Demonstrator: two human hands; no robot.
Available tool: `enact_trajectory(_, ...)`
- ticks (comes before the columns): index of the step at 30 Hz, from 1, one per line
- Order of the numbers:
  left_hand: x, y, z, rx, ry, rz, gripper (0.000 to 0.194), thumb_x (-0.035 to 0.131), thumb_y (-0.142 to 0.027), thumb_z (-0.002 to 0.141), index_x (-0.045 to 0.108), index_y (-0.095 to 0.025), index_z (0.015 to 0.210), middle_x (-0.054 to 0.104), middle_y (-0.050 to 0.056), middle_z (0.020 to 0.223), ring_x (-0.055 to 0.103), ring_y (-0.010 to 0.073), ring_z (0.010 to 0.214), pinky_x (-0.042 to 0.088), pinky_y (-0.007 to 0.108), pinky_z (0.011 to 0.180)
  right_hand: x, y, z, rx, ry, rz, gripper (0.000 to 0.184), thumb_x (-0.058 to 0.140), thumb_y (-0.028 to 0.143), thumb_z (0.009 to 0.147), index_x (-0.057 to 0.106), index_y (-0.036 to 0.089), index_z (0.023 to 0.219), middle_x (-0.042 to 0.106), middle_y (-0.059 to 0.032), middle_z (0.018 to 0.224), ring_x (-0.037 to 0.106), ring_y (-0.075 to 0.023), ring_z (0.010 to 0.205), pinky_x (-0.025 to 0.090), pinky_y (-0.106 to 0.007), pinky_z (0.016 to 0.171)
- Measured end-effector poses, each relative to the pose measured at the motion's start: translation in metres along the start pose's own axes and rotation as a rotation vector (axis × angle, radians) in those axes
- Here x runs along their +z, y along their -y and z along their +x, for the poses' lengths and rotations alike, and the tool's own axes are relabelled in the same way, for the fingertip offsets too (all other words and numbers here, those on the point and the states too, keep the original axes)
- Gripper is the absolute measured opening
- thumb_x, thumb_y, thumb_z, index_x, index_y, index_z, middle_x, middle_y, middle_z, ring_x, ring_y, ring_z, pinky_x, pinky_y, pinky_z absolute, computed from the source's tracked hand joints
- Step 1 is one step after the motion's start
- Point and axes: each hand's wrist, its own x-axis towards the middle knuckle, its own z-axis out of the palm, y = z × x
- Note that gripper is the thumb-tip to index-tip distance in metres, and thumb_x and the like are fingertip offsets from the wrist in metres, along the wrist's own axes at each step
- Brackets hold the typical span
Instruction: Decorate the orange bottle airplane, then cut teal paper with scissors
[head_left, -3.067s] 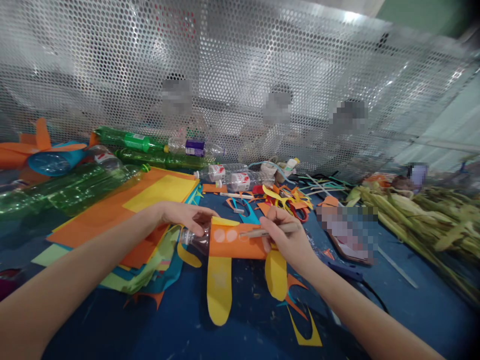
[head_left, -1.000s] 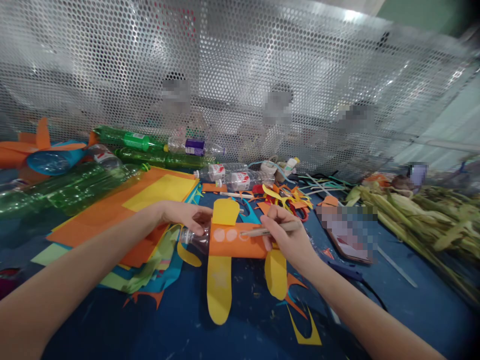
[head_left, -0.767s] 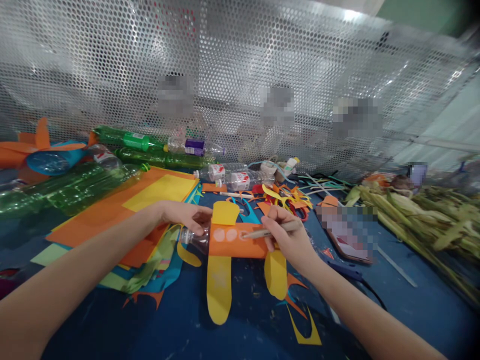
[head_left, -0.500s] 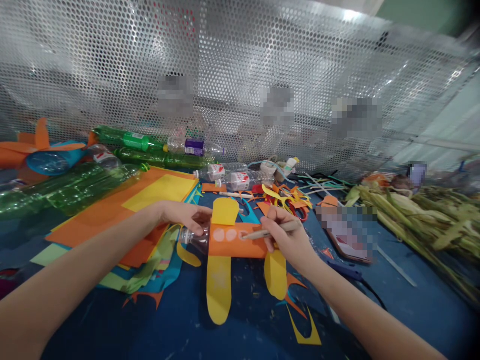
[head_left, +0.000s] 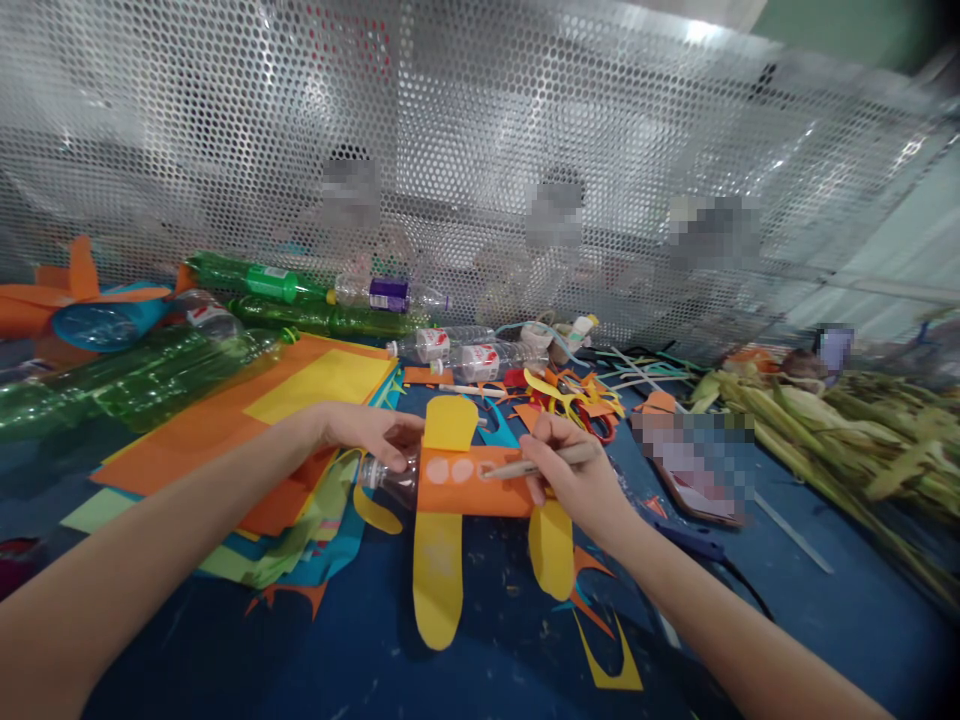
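The right hand pinches a pen that points to nine o'clock, over the orange paper. The bottle lies nine to three; the left hand seems to hold it near nine.

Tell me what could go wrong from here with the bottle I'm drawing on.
The bottle lies on its side, so it might roll if your left hand eases off. The pen is at the third spot, where a slip could leave a stray mark. The yellow flap by your right hand could get bent.
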Motion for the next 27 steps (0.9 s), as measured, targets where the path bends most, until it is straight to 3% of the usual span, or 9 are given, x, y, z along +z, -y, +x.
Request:
enact_trajectory(8,0.0011,-0.0016,-0.0004,0.004,0.002,0.003,0.083,0.076,-0.032,0.067,0.034,-0.019,0.138,0.041,0.011,0.140,0.035,0.0286,0.130,0.029,0.037,0.105,-0.0006,0.0004,0.0002,-0.002,0.006,-0.004,0.030,0.056,0.034,0.079,0.037,0.022,0.059,0.045,0.0095,0.032,0.043,-0.0068,0.028,0.034,-0.018,0.039)
enact_trajectory(20,0.0010,-0.0004,0.0005,0.012,0.004,-0.006,0.082,0.076,-0.032,0.068,0.035,-0.018,0.137,0.043,0.011,0.139,0.035,0.0284,0.130,0.030,0.036,0.104,-0.0046,-0.0065,0.0031,-0.002,-0.093,0.039,0.031,0.057,0.029,0.076,0.034,0.022,0.057,0.033,0.0123,0.032,0.031,-0.0035,0.024,0.019,-0.016,0.030)
enact_trajectory(27,0.0026,-0.0024,0.0008,0.012,-0.002,0.004,0.084,0.077,-0.034,0.066,0.034,-0.019,0.138,0.044,0.011,0.138,0.035,0.0290,0.130,0.028,0.037,0.105,-0.0033,-0.0034,0.0020,-0.026,-0.039,-0.001,0.030,0.056,0.031,0.077,0.036,0.022,0.057,0.038,0.0108,0.031,0.035,-0.0045,0.026,0.026,-0.016,0.033)
